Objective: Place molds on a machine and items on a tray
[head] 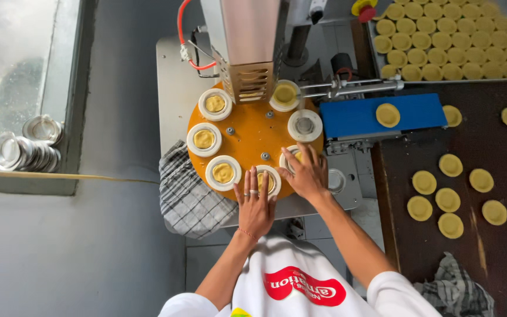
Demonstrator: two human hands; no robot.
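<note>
An orange round turntable (253, 138) carries several white ring moulds, most with a lump of yellow dough inside. My left hand (254, 205) lies flat with fingers spread over the front mould (267, 179). My right hand (305, 173) presses its fingers onto the mould (289, 158) at the front right. A mould (304, 125) at the right shows only a grey metal centre. A metal press head (247, 76) stands over the back of the turntable. A pressed yellow shell (388, 115) rides on the blue conveyor (353, 117).
A tray (372, 44) of several pressed shells sits at the back right. More shells (448, 199) lie loose on the dark table (500, 164). A checked cloth (186, 194) hangs left of the machine; another cloth (456, 287) lies at the right. Stacked metal tins (27, 147) rest on the windowsill.
</note>
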